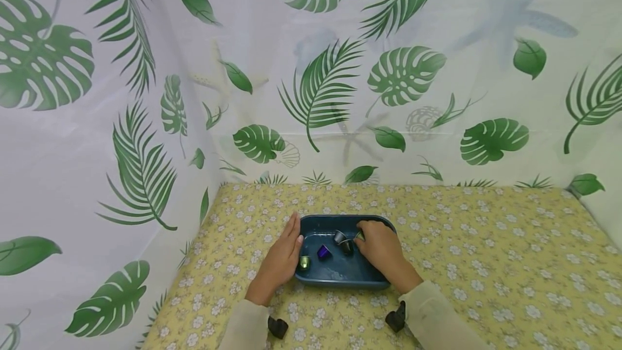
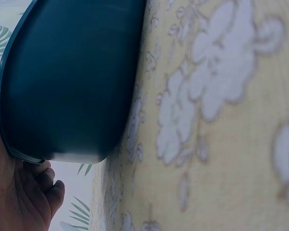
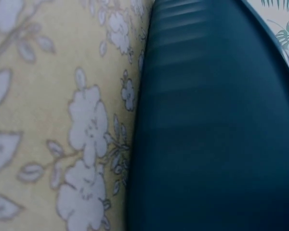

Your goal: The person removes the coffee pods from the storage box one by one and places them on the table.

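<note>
A dark blue rectangular tray (image 1: 340, 283) with rounded corners holds several small coffee capsules. Among them are a purple capsule (image 1: 323, 253), a silver capsule (image 1: 339, 237), a black capsule (image 1: 347, 247) and, in the near left corner, a yellow-green capsule (image 1: 304, 262). My left hand (image 1: 282, 253) rests against the tray's left side, its fingers extended along the rim. Over the right rim reaches my right hand (image 1: 381, 247), its fingertips pinching a green capsule (image 1: 360, 236) that they partly cover. The left wrist view shows the tray's outer wall (image 2: 72, 82) beside that hand's fingers.
A yellow cloth with white flowers (image 1: 486, 263) covers the table under the tray. White sheets printed with green leaves (image 1: 311, 91) hang behind and at the left. Black wrist straps (image 1: 396, 317) sit over the light sleeves.
</note>
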